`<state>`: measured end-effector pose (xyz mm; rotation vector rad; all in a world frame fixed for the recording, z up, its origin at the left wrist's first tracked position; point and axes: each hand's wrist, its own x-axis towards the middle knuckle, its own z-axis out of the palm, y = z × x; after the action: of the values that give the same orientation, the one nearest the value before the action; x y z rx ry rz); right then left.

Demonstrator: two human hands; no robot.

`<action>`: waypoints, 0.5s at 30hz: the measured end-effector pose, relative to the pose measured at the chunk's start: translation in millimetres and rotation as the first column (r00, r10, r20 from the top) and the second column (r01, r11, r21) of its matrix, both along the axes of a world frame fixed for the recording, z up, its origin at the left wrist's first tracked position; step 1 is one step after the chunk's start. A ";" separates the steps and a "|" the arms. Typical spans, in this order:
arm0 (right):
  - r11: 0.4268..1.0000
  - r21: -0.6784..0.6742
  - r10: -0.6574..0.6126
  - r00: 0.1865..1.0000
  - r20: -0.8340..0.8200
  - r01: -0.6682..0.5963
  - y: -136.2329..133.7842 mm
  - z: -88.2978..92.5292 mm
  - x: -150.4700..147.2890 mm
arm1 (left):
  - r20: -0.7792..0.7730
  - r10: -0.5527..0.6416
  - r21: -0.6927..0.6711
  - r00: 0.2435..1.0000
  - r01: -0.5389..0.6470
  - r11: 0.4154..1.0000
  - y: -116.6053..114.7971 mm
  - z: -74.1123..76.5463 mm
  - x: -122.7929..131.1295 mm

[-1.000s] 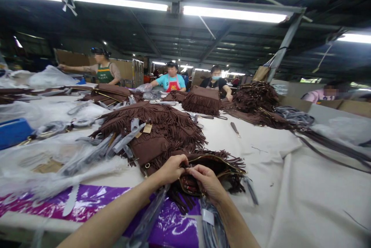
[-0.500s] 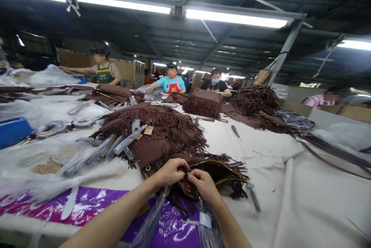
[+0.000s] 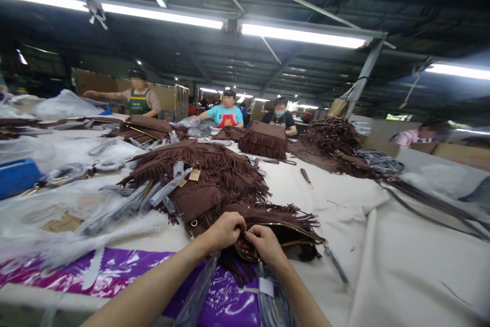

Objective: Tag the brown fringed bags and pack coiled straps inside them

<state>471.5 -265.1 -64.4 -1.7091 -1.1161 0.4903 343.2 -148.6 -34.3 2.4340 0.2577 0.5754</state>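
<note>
A brown fringed bag (image 3: pixel 273 216) lies in front of me with its gold zip (image 3: pixel 309 237) undone and its mouth gaping to the right. My left hand (image 3: pixel 226 229) is closed in a pinch at the near left end of that opening. Right beside it, my right hand (image 3: pixel 266 246) pinches the same spot, fingertips almost touching. The small part between the fingers is hidden. Below the hands hang dark fringe strips and a plastic-wrapped strap (image 3: pixel 273 299) with a white band. A wrapped zip pull (image 3: pixel 337 265) dangles off the bag's right end.
More fringed bags (image 3: pixel 206 169) are heaped just beyond, with a tan tag (image 3: pixel 194 174). Clear plastic bags (image 3: pixel 42 215) and a blue bin (image 3: pixel 17 178) lie left. A purple glossy sheet (image 3: pixel 138 266) covers the near edge. A loose brown strap piece (image 3: pixel 306 178) lies right. Several co-workers sit across.
My view has shifted slightly. Both hands stay pinched at the bag's opening, and the bag's mouth looks a little narrower than before.
</note>
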 end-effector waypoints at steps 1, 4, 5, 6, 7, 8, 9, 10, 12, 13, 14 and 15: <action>1.000 -0.001 -0.002 1.000 0.007 0.002 0.7 -0.7 -1.1 | -0.001 -0.005 -0.001 1.000 0.005 1.000 -0.1 0.2 -0.7; 1.000 -0.002 -0.007 0.999 0.036 0.007 1.6 -0.5 -4.8 | -0.009 -0.001 -0.004 1.000 0.001 1.000 -0.1 0.8 -1.5; 1.000 -0.002 -0.007 0.999 0.048 0.007 0.9 0.9 -5.4 | -0.014 0.008 -0.006 1.000 -0.008 1.000 0.3 1.4 -1.2; 1.000 -0.001 -0.009 0.998 0.062 0.009 -0.5 3.1 -5.3 | -0.020 0.018 -0.008 1.000 -0.018 1.000 0.8 2.6 -0.8; 1.000 0.005 -0.016 0.997 0.079 0.016 -2.4 6.2 -4.6 | -0.026 0.025 -0.011 0.999 -0.025 1.000 1.3 4.5 -0.4; 0.999 0.016 -0.031 0.994 0.101 0.030 -5.0 10.2 -3.1 | -0.030 0.029 -0.012 0.999 -0.030 0.999 1.6 7.3 -0.1; 0.998 0.033 -0.053 0.991 0.126 0.049 -7.9 15.1 -1.3 | -0.032 0.031 -0.010 0.999 -0.032 0.999 1.4 11.2 0.0; 0.996 0.054 -0.077 0.986 0.151 0.070 -11.2 20.6 0.7 | -0.030 0.031 -0.004 0.999 -0.032 0.999 0.3 16.0 0.0; 0.991 0.099 -0.112 0.975 0.191 0.094 -17.9 33.4 3.5 | -0.013 0.044 0.027 0.999 -0.044 0.999 -5.1 27.7 -0.1; 0.989 0.115 -0.111 0.973 0.203 0.089 -21.0 40.3 3.8 | 0.007 0.066 0.053 0.998 -0.067 0.996 -9.4 33.9 0.1; 0.990 0.123 -0.097 0.974 0.207 0.072 -23.7 47.0 3.1 | 0.038 0.097 0.073 0.995 -0.100 0.992 -14.5 39.5 0.6; 0.991 0.125 -0.073 0.976 0.204 0.048 -26.1 53.4 1.8 | 0.074 0.129 0.071 0.989 -0.134 0.988 -20.0 44.1 1.6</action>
<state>473.3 -291.2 -11.0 -1.7121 -1.2131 0.2044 344.8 -168.7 9.7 2.4771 0.3764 0.7383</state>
